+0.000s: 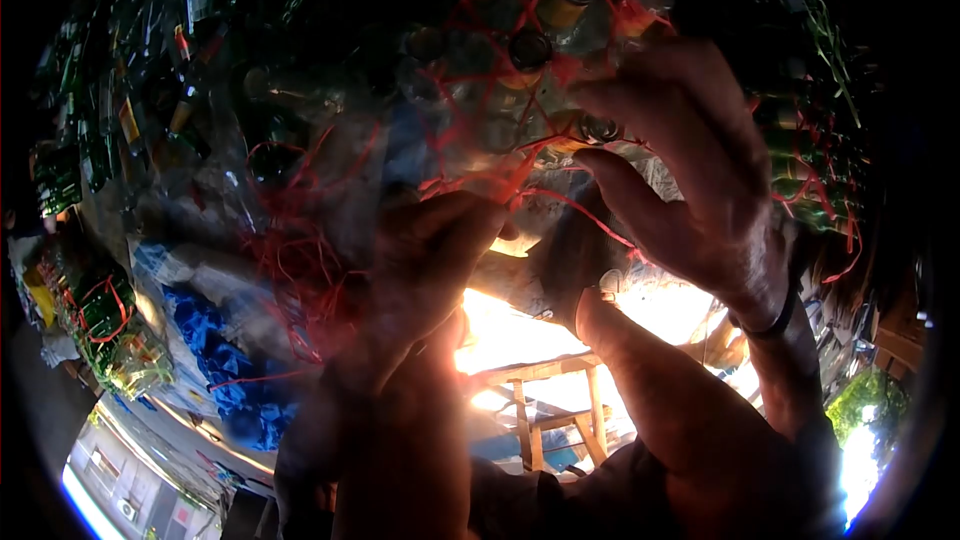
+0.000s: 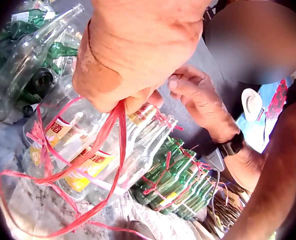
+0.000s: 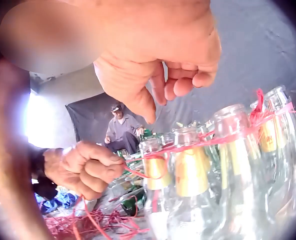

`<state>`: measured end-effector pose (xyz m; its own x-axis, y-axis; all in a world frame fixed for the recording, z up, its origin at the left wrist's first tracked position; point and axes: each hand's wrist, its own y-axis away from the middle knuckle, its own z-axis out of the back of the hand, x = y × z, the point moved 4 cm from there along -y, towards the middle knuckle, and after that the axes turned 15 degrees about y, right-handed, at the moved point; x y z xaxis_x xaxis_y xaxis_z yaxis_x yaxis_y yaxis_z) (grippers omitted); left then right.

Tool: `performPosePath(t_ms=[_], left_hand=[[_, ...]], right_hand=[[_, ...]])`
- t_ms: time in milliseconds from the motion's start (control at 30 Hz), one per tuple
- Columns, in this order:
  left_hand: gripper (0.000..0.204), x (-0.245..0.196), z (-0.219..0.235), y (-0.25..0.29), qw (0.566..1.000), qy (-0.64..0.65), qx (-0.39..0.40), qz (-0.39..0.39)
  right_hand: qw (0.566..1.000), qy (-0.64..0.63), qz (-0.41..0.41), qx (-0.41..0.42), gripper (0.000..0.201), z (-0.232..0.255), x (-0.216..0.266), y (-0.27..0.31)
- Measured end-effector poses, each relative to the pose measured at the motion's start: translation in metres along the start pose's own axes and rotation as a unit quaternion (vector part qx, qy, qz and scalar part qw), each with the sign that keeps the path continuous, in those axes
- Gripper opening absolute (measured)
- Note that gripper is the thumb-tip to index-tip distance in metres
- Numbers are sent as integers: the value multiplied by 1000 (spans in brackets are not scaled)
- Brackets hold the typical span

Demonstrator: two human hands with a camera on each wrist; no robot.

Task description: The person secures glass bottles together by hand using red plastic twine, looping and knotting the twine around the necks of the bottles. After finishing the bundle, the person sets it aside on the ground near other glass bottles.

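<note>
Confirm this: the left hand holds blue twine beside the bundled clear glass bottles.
Not quite: the left wrist view shows the twine is red, not blue. The left hand does hold it beside the bundled clear glass bottles.

can make out 酒 on the yellow-and-red labels [image 2: 92, 169] of two clear bottles [image 2: 70, 189]; other print's too blurry
</note>
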<state>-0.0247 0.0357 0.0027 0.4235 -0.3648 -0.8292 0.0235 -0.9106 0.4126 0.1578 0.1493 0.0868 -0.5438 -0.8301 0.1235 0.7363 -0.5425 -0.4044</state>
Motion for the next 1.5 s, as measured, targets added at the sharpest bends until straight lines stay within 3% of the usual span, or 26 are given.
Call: performPosePath(t_ms=[67, 167, 267, 333, 400, 700, 767, 1067, 1267, 1333, 1467, 1500], left_hand=[[18, 1, 1, -1, 1000, 3, 3, 1], [18, 5, 0, -2, 999, 33, 19, 1], [19, 3, -1, -2, 999, 47, 23, -1], [19, 2, -1, -3, 999, 32, 26, -6], [18, 3, -1, -3, 999, 40, 32, -11], [19, 9, -1, -2, 998, 35, 36, -34], [19, 8, 0, -3, 997, 38, 41, -46], [19, 0, 4, -4, 1000, 13, 19, -18], [17, 9, 11, -2, 996, 68, 19, 57], [15, 5, 9, -4, 999, 13, 46, 15], [13, 2, 7, -6, 999, 8, 22, -43], [14, 0, 9, -6, 996, -51, 59, -41]], right_hand=[[989, -124, -32, 71, 56, -1, 18, 14], [963, -173, -69, 197, 45, -25, 40, 33], [957, -229, -106, 139, 36, -54, 50, 46], [955, -224, -106, 162, 26, -54, 52, 46], [959, -238, -112, 107, 22, -48, 53, 43], [968, -188, -89, 142, 30, -45, 52, 51], [970, -190, -100, 117, 30, -46, 56, 52], [969, -220, -93, 68, 26, -41, 58, 48], [966, -225, -97, 77, 26, -43, 56, 52], [964, -226, -102, 91, 26, -43, 54, 54], [974, -196, -49, 98, 25, -42, 57, 58], [978, -187, -26, 91, 24, -42, 59, 59]])
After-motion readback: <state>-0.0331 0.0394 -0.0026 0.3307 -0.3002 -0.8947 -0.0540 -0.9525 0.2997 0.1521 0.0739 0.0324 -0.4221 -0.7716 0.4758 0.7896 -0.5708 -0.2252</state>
